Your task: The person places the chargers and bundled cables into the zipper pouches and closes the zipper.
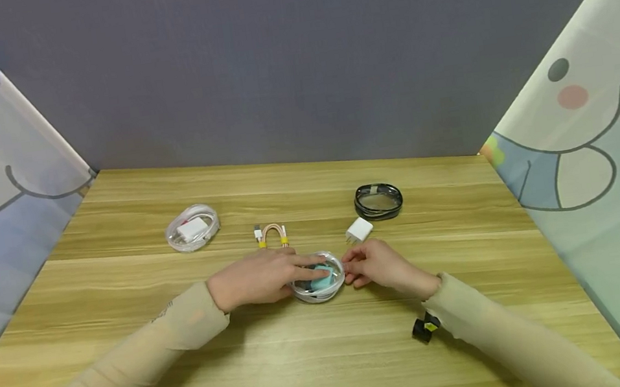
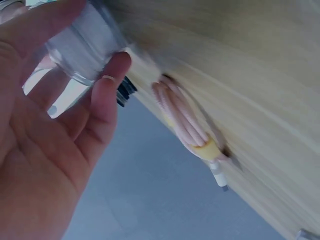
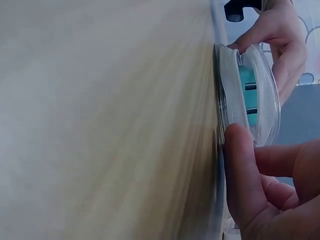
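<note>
A clear round case (image 1: 318,282) with something teal and a white cable inside lies near the middle of the wooden table (image 1: 332,360). My left hand (image 1: 305,272) covers its lid from the left, fingers lying over the top and thumb (image 2: 112,75) against the side wall. My right hand (image 1: 351,271) pinches the case's right rim. In the right wrist view the right thumb (image 3: 242,165) presses on the case (image 3: 245,95) at its lower edge. The left wrist view shows the same case (image 2: 82,45) blurred above the palm.
A short pink cable (image 1: 271,233) (image 2: 182,117) lies just behind the hands. A white plug (image 1: 358,229) sits to its right, with a cased black cable coil (image 1: 378,201) beyond. At the back left is another clear case (image 1: 192,228) holding a white charger. Printed screens wall both sides.
</note>
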Demonstrator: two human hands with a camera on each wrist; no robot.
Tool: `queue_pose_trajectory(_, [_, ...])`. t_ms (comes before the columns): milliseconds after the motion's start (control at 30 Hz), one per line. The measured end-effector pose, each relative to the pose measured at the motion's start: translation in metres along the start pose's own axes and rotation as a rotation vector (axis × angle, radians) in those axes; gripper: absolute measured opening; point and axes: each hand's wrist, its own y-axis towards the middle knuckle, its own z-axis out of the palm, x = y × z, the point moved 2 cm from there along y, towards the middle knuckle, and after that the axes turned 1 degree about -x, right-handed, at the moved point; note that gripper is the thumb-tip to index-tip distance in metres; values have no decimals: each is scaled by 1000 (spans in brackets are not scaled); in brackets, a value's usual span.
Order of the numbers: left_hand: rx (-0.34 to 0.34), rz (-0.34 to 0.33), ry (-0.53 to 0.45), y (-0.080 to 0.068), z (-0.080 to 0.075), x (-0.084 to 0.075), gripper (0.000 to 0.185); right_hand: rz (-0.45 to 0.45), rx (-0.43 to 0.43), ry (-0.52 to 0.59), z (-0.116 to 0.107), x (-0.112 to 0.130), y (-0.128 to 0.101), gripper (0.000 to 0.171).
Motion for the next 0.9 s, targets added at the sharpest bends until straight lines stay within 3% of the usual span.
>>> queue_pose_trajectory(200, [-31,90,-13,3,2,7,78,0,-11,-17,1,4,6,13])
queue_pose_trajectory(367, [-4,138,-34,9,1,7,80,-31,4,-53,0,6,10,14])
queue_pose_trajectory(600, [52,98,-12,11,0,4,73,-39,22,-114,-3,8,9,15])
queue_pose_trajectory(900, [62,67,-1,8,3,3,76,-51,66,-143,-2,12,1,15])
